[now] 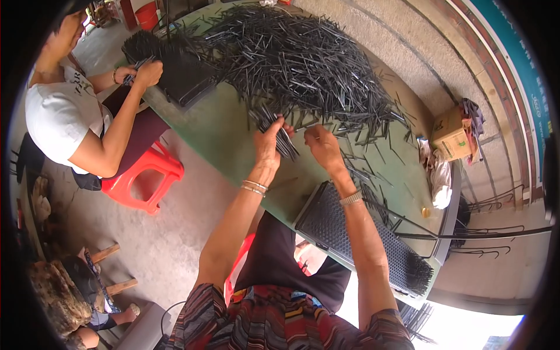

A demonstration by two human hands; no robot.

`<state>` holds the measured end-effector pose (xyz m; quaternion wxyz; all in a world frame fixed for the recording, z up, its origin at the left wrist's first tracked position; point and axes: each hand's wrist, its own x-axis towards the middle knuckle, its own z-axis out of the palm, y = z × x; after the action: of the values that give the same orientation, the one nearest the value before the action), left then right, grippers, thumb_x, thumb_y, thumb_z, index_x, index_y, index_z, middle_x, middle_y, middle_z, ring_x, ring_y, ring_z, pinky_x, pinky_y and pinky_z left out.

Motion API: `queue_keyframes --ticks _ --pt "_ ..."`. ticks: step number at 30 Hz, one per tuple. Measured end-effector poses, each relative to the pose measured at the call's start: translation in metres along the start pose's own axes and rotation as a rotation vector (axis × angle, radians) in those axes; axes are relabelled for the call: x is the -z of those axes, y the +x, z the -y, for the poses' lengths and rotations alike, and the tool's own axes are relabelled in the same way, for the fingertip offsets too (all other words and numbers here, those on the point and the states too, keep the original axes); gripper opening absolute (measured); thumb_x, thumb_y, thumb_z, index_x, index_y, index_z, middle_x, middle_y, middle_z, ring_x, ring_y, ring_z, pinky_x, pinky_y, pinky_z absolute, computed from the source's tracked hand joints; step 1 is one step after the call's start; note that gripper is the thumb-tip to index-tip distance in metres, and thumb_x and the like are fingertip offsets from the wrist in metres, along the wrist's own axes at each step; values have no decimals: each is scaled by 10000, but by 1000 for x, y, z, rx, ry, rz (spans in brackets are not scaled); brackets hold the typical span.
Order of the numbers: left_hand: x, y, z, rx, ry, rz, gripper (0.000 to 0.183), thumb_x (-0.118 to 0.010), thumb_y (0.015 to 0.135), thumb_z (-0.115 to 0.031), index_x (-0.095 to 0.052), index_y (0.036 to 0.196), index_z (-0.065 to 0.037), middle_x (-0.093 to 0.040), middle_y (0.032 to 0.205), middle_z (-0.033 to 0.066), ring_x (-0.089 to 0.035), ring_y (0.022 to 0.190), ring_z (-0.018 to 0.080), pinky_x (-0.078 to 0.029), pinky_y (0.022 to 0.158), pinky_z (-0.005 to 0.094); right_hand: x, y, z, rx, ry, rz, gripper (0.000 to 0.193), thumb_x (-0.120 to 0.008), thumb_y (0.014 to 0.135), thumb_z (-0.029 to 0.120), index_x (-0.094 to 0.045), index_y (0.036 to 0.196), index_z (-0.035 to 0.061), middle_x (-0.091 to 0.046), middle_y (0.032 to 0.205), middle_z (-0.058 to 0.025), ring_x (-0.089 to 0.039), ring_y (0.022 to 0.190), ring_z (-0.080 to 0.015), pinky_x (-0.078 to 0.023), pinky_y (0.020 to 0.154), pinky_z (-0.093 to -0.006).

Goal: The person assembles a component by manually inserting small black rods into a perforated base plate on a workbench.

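My left hand [268,146] is closed around a bundle of thin black sticks [285,144], held at a slant over the green table [230,137]. A short gap to the right, my right hand [325,150] has its fingers pinched together. A dark stick shows by those fingertips, but what they grip is too small to make out. Just beyond both hands spreads a large heap of the same black sticks [291,58]. Under my right forearm lies a black tray full of small holes [329,219], with sticks standing upright at its right end [419,274].
On the left a co-worker in a white shirt [58,119] handles sticks over another filled black tray [181,81]. A red stool [146,178] stands by them. A cardboard box [450,135] and a white cloth bag [440,181] sit at the right. A dark rod [496,232] crosses the table's right edge.
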<state>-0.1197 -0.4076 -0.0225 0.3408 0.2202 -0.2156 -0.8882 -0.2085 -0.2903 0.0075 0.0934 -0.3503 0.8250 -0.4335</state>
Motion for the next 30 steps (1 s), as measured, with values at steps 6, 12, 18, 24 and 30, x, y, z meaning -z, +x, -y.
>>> queue_keyframes --ticks 6,12,18,24,30 --pt "18 -13 -7 -275 537 84 214 -700 827 -126 -656 1013 -29 -616 823 -36 -537 730 48 -436 693 204 -21 -51 -5 223 -680 359 126 -544 816 113 -639 870 50 -622 895 -172 -646 837 -328 -517 723 -409" --pt "42 -8 9 -273 680 88 172 -704 836 -144 -629 928 -19 -618 821 -32 -538 715 68 -442 690 226 -45 -75 -4 430 -978 349 202 -587 743 64 -621 940 91 -553 972 -137 -585 903 -311 -480 761 -419" --pt "27 -12 4 -419 543 84 149 -683 837 -127 -587 874 -20 -578 741 -26 -473 675 59 -420 638 234 -20 -66 -1 473 -895 462 228 -589 716 9 -588 938 57 -567 949 -136 -582 893 -302 -481 766 -408" --pt "54 -15 12 -327 795 106 178 -684 842 -135 -572 905 -12 -577 790 -31 -480 717 78 -426 683 248 23 -73 26 301 -470 262 376 -554 737 -34 -539 1107 32 -582 850 -143 -586 819 -294 -470 729 -400" --pt "61 -15 29 -402 874 202 271 -678 855 -180 -589 1052 -17 -637 889 17 -546 789 104 -447 761 254 74 -115 60 -102 307 246 660 -565 804 -63 -350 1412 76 -521 862 -39 -523 754 -116 -451 709 -257"
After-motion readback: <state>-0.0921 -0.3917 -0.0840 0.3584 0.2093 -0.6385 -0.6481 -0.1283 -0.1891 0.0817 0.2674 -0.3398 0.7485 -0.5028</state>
